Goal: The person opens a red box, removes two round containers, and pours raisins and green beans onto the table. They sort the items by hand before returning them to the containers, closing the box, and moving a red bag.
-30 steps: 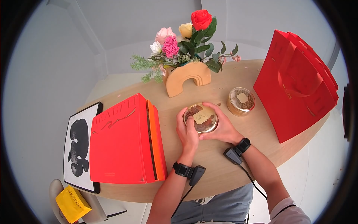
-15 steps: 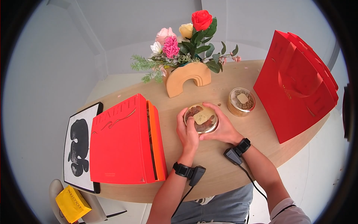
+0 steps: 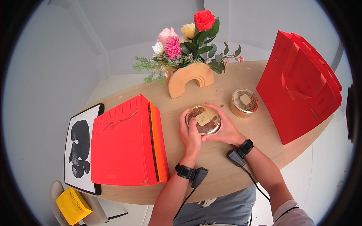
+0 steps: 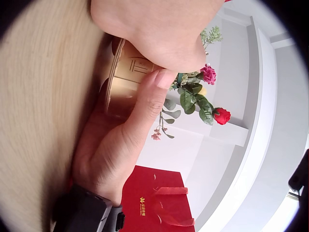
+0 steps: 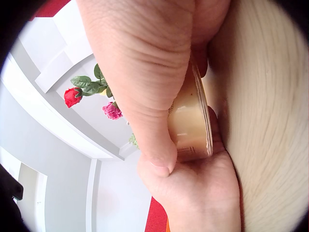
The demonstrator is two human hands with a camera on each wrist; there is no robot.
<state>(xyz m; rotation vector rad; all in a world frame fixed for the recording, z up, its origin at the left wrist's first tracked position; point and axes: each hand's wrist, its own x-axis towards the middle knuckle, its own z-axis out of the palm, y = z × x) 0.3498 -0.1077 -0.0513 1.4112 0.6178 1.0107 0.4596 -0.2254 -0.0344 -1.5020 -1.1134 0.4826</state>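
Between both hands is a round golden jar [image 3: 208, 128] with a clear lid, a cream label and reddish-brown dried pieces showing inside. My left hand [image 3: 190, 133] grips its left side, the thumb lying over the lid. From the right, my right hand [image 3: 227, 130] curls round the far edge and side, with its thumb at the near side. The jar's gold wall [image 4: 126, 89] appears close over the wooden tabletop in the left wrist view. Just right of the hands stands a second golden jar [image 3: 241, 112], filled with small brownish pieces.
A large red box [image 3: 118, 147] with an orange inner edge lies at left, beside a black-framed picture [image 3: 79, 150]. Flowers [image 3: 172, 47] stand in an arched tan vase [image 3: 179, 81] behind the jar. At right is a tall red paper bag [image 3: 294, 94]; a yellow packet [image 3: 73, 205] is lower left.
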